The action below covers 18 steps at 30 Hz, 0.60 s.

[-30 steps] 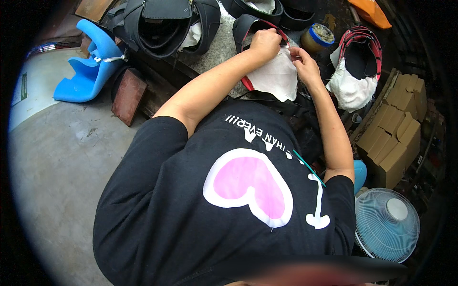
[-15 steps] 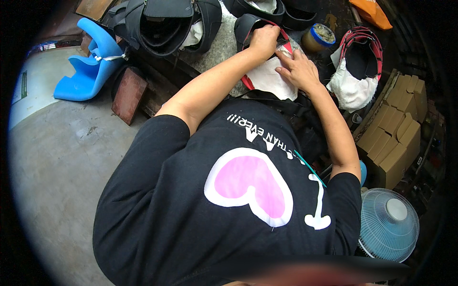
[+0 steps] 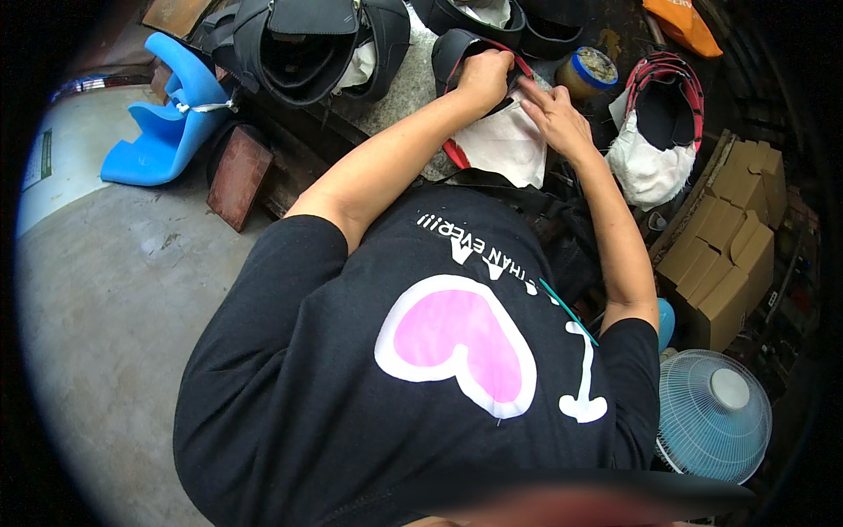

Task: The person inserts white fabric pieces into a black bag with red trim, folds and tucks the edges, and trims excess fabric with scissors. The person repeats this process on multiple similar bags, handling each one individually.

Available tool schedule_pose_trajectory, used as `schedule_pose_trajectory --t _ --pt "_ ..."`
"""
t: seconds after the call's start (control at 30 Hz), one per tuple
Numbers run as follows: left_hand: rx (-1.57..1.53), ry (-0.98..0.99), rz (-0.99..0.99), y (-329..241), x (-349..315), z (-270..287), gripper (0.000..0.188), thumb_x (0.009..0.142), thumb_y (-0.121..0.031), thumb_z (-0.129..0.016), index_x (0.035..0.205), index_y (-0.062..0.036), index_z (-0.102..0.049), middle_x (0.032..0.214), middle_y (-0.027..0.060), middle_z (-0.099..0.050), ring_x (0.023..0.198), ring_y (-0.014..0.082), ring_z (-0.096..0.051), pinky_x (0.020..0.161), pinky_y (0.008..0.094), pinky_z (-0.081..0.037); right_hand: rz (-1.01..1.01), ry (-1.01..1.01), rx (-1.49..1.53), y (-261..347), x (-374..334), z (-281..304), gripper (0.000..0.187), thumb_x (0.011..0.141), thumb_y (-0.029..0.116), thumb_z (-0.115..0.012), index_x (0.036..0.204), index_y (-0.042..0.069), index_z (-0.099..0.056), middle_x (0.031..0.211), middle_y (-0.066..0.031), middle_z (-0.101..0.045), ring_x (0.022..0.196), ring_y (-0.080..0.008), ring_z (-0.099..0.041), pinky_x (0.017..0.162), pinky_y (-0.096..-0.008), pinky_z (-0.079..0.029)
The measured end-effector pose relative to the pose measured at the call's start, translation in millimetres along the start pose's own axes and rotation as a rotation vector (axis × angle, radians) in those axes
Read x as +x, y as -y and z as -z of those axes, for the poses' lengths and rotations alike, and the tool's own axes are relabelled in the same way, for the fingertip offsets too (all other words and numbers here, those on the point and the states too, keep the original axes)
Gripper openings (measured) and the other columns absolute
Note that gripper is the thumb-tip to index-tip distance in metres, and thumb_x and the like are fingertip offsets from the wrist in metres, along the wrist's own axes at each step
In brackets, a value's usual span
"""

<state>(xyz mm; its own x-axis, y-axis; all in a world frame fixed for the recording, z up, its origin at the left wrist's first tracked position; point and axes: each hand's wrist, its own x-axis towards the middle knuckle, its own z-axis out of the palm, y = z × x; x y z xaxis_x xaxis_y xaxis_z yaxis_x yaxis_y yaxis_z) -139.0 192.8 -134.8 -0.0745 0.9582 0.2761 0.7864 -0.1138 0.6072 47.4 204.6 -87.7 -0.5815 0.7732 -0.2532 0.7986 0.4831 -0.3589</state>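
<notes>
On the worktop in front of me lies a black and red shoe upper (image 3: 455,54) with a piece of white lining cloth (image 3: 500,145) spread over its near part. My left hand (image 3: 486,81) is closed on the upper's edge, its fingertips curled over and partly hidden. My right hand (image 3: 560,121) is beside it, fingers stretched and apart, the fingertips at the red edge strip next to the left hand. To the right stands another red and black upper (image 3: 659,123) with a white cloth toe. A blue-rimmed jar (image 3: 587,72) of yellowish-brown stuff sits just beyond my right hand.
Several black uppers (image 3: 303,53) crowd the far side of the worktop. A blue foam piece (image 3: 171,123) tied with white string and a reddish-brown board (image 3: 239,178) are at left. Cardboard boxes (image 3: 720,246), a fan (image 3: 716,413) and an orange bag (image 3: 685,26) lie along the right.
My right hand has lifted off the white cloth and moved slightly away, its fingers now at the red edge. The left hand keeps its hold in nearly the same place.
</notes>
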Motion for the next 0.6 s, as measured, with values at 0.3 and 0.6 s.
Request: schedule_pose_trajectory --t 0.3,0.6 --pt "-0.013 -0.02 0.02 4 0 -3 0.018 0.076 -0.001 -0.058 0.091 -0.0054 -0.067 0.083 0.0132 -0.068 0.08 0.0309 -0.067 0.073 0.0406 -0.053 0.187 0.018 -0.235 5 -11 5 0.049 0.091 0.055 -0.048 0.138 0.041 -0.047 0.107 -0.0171 -0.054 0.095 -0.0347 -0.063 0.079 -0.0451 -0.052" --pt "-0.061 0.07 -0.058 -16 -8 22 0.021 0.083 -0.003 -0.055 0.1 -0.0021 -0.067 0.096 0.0176 -0.066 0.092 0.0365 -0.064 0.083 0.0436 -0.051 -0.133 -0.129 -0.245 9 -27 33 0.049 0.091 0.048 -0.055 0.125 0.013 -0.06 0.109 -0.0169 -0.057 0.093 -0.0358 -0.065 0.079 -0.0461 -0.052"
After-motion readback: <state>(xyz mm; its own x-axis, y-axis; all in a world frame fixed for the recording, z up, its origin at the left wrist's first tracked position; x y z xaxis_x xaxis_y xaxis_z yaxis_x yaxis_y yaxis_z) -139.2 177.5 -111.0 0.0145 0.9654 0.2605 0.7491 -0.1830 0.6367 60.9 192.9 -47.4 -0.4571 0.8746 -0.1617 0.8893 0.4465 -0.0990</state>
